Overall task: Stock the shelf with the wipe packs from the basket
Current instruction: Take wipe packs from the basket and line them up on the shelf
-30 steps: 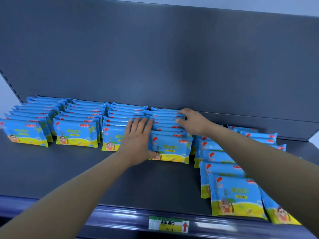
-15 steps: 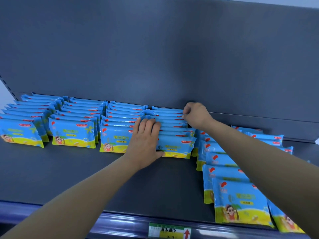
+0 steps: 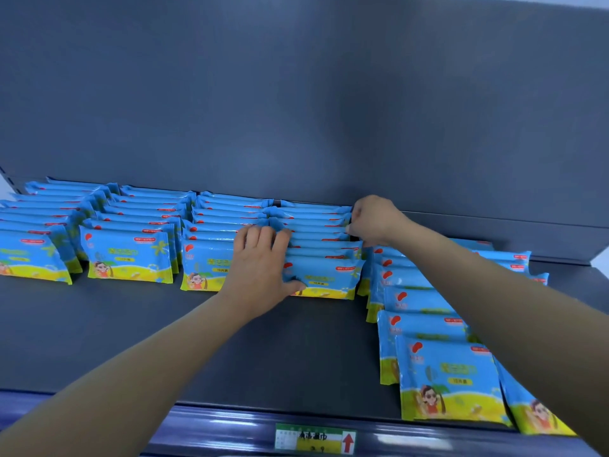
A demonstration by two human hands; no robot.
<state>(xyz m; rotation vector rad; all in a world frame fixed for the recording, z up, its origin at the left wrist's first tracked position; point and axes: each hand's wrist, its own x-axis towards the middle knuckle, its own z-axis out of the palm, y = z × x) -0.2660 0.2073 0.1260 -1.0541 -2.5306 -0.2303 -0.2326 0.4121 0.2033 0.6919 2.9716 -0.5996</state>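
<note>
Blue-and-yellow wipe packs stand in several front-to-back rows on the dark shelf [image 3: 296, 351]. My left hand [image 3: 263, 268] lies over the front left of the fourth row [image 3: 319, 258], fingers straight across the pack tops and thumb against the front pack [image 3: 324, 278]. My right hand [image 3: 372, 219] is at the back right of that row, fingers curled against the right ends of the rear packs. A looser line of packs [image 3: 425, 324] runs to the shelf's front on the right, ending in a front pack [image 3: 451, 380]. No basket is in view.
The grey back panel [image 3: 296, 110] rises right behind the rows. A blue price rail [image 3: 230, 433] with a green-and-yellow label [image 3: 313, 438] edges the shelf front. Three tidy rows [image 3: 128, 232] fill the left side.
My right hand slid back along the fourth row's right side to the rear packs. My left hand stayed on the row's front left, and the row now stands tighter.
</note>
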